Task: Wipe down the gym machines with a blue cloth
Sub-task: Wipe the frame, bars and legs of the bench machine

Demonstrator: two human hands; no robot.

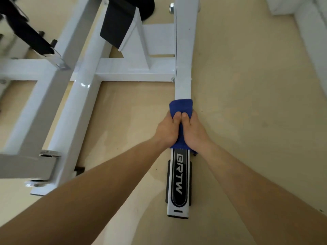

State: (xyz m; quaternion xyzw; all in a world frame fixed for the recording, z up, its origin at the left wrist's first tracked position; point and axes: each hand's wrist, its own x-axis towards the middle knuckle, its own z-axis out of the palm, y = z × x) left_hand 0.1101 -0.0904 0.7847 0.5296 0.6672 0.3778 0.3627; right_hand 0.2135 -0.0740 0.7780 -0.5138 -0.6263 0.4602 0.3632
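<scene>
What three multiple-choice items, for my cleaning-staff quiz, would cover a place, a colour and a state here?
1. Where is the blue cloth? A) lying on the floor B) wrapped over the white metal frame beam C) on a black pad
2. The oval BRTW label is: A) red B) black C) green
3. The cloth is gripped by: A) left hand and right hand B) one hand C) no hand
Answers: B, it folds over the beam; B, white letters on black; A, both thumbs press it.
</scene>
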